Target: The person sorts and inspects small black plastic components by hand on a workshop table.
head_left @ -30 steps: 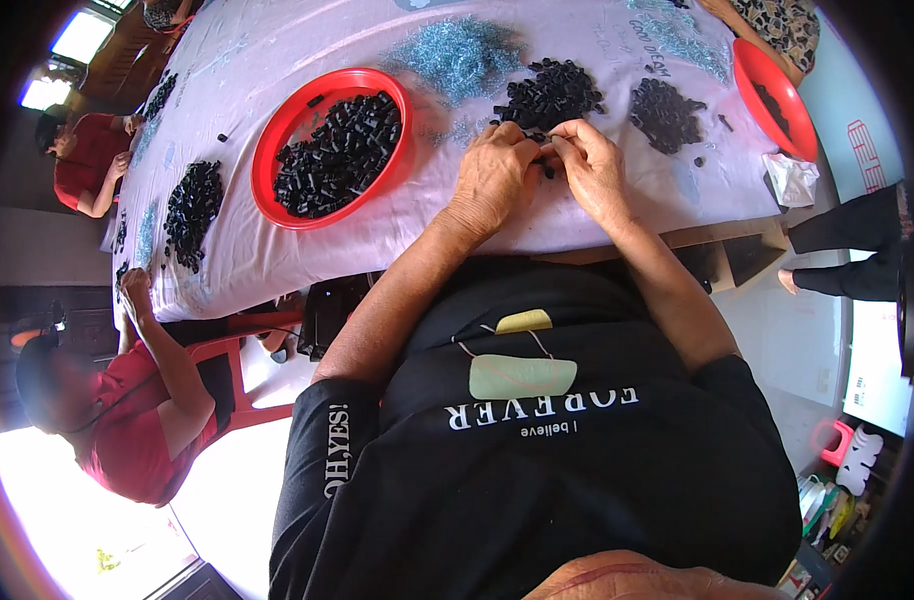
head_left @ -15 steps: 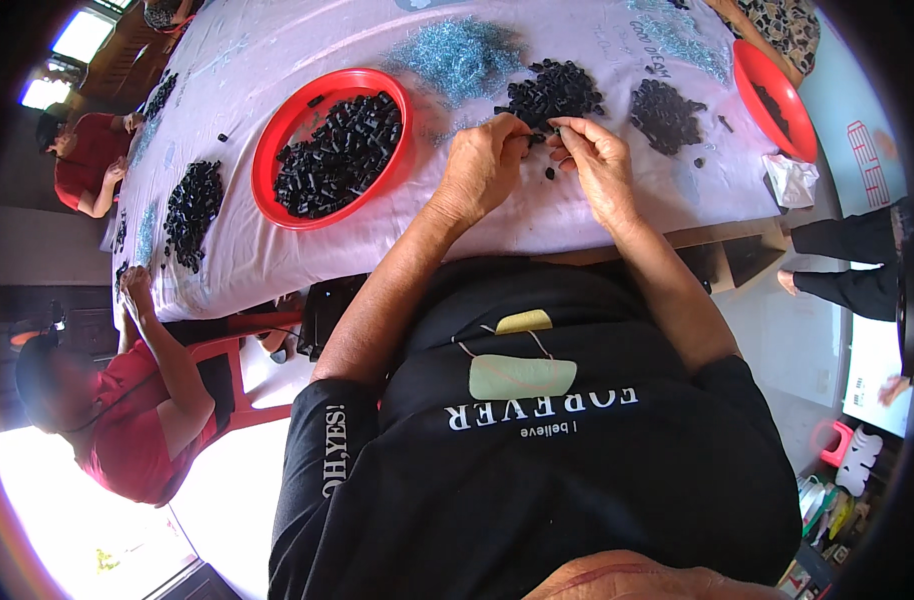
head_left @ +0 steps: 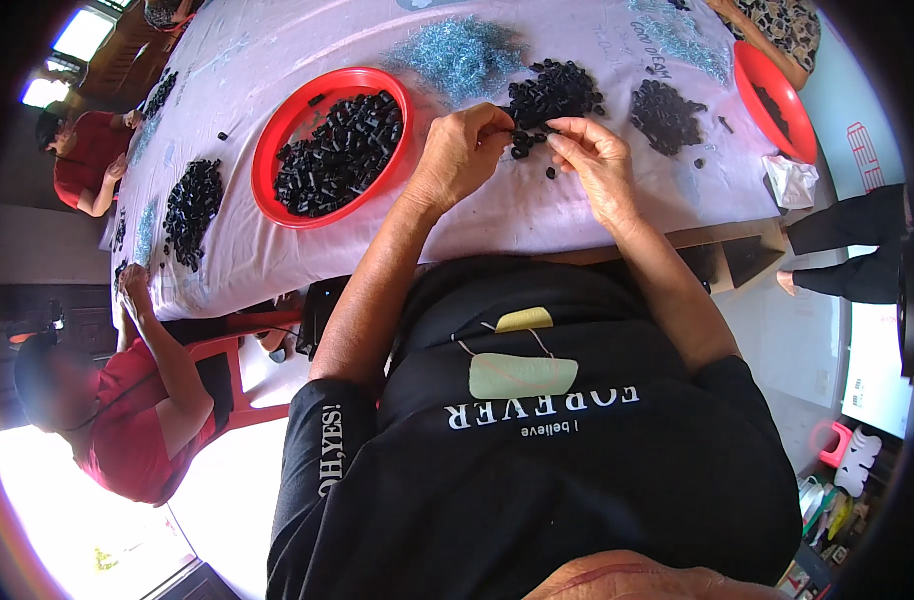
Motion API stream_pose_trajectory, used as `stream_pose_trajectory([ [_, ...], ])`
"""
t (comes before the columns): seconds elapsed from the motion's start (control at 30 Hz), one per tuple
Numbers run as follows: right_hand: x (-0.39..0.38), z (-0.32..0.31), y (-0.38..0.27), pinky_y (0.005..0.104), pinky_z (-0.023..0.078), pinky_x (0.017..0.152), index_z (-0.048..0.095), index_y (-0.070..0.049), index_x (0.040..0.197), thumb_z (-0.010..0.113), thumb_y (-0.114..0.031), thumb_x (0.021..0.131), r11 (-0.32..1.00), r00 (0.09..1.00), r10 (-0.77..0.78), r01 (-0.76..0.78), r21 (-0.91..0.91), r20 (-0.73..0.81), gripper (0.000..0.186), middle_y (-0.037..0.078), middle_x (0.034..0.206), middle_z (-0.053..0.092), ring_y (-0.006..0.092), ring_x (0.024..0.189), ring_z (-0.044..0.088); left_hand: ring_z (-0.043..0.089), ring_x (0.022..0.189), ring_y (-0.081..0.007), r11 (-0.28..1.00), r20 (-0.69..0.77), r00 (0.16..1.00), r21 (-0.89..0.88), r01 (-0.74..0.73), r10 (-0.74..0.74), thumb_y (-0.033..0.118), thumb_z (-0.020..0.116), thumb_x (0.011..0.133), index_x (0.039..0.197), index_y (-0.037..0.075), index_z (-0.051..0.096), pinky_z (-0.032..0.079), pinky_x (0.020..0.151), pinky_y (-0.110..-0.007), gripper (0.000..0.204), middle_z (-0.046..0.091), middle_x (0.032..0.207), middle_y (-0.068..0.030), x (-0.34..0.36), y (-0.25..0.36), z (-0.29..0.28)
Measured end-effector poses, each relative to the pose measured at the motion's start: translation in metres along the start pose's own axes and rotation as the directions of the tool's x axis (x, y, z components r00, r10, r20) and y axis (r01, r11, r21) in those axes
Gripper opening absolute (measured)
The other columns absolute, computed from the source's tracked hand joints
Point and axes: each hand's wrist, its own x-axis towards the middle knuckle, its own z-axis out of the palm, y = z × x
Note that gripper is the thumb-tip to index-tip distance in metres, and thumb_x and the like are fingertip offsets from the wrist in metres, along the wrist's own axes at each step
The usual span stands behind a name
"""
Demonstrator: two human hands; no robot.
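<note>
My left hand (head_left: 462, 150) is closed in a pinch at the near-left edge of a heap of small black pieces (head_left: 557, 90). Whatever its fingertips hold is too small to name. My right hand (head_left: 597, 160) sits just right of it, thumb and forefinger pinched together, with a tiny dark bit at the tips that I cannot make out. A few loose black pieces (head_left: 523, 146) lie on the cloth between the two hands. To the left stands a red basin (head_left: 260, 165) holding many short black tubular pieces (head_left: 342, 155).
A pile of clear bluish small parts (head_left: 457, 60) lies beyond my left hand. Flatter black pieces (head_left: 667, 115) lie to the right, near a second red basin (head_left: 802, 140) and a crumpled white bag (head_left: 792, 182). People in red (head_left: 142, 425) work along the table's left side.
My hands have drawn apart: the left has shifted left, away from the right, which stays nearly in place. The legs of a standing person at the right have shifted slightly.
</note>
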Motion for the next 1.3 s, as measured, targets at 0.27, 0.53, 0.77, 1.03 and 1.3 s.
stream_pose_trajectory([
  [0.27, 0.002, 0.000, 0.009, 0.0205, 0.054, 0.065, 0.069, -0.003, 0.107, 0.069, -0.003, 0.087, 0.994, 0.995, -0.089, 0.092, -0.062, 0.044, 0.019, 0.000, 0.087, 0.068, 0.0051, 0.073, 0.062, 0.072, 0.079, -0.0239, 0.999, 0.048, 0.999, -0.029, 0.014, -0.012, 0.000, 0.065, 0.080, 0.096, 0.000, 0.067, 0.056, 0.073, -0.033, 0.017, 0.072, 0.085, -0.0151, -0.001, 0.004, 0.000],
  [0.53, 0.001, 0.000, 0.006, 0.0209, 0.053, 0.064, 0.071, -0.002, 0.105, 0.067, -0.003, 0.088, 0.988, 0.997, -0.070, 0.068, -0.138, -0.015, 0.017, 0.002, 0.087, 0.069, 0.0066, 0.072, 0.063, 0.071, 0.082, -0.0180, 1.000, 0.078, 0.997, 0.008, 0.004, -0.005, 0.003, 0.070, 0.081, 0.100, 0.002, 0.067, 0.056, 0.076, -0.030, 0.019, 0.073, 0.089, -0.0116, -0.001, 0.002, -0.001],
  [0.77, 0.000, 0.000, 0.007, 0.0239, 0.049, 0.065, 0.072, -0.002, 0.101, 0.064, -0.002, 0.087, 0.705, 0.935, -0.344, 0.318, -0.634, 0.088, 0.016, 0.006, 0.085, 0.068, 0.0107, 0.073, 0.063, 0.071, 0.080, -0.0185, 0.998, 0.068, 0.997, 0.051, -0.040, 0.036, 0.003, 0.070, 0.081, 0.100, 0.003, 0.068, 0.056, 0.075, -0.030, 0.019, 0.073, 0.088, -0.0107, -0.002, 0.000, -0.001],
  [1.03, 0.001, -0.001, 0.010, 0.0375, 0.052, 0.066, 0.072, -0.005, 0.093, 0.063, -0.010, 0.087, 0.619, 0.906, -0.399, 0.379, -0.688, 0.140, 0.012, 0.014, 0.085, 0.068, 0.0316, 0.075, 0.067, 0.070, 0.078, -0.0182, 0.995, 0.078, 0.996, 0.079, -0.057, 0.051, 0.003, 0.070, 0.081, 0.099, 0.001, 0.068, 0.056, 0.074, -0.030, 0.018, 0.073, 0.088, -0.0113, -0.001, 0.000, 0.000],
  [1.3, -0.011, 0.005, -0.018, 0.0372, 0.052, 0.067, 0.065, -0.004, 0.082, 0.070, -0.019, 0.080, 0.678, 0.985, -0.151, 0.167, -0.716, 0.087, 0.016, 0.012, 0.076, 0.067, 0.0270, 0.072, 0.067, 0.070, 0.076, -0.0195, 0.993, 0.069, 0.997, 0.104, -0.050, 0.043, 0.003, 0.070, 0.080, 0.098, 0.002, 0.067, 0.055, 0.072, -0.031, 0.018, 0.072, 0.086, -0.0119, -0.002, -0.004, 0.000],
])
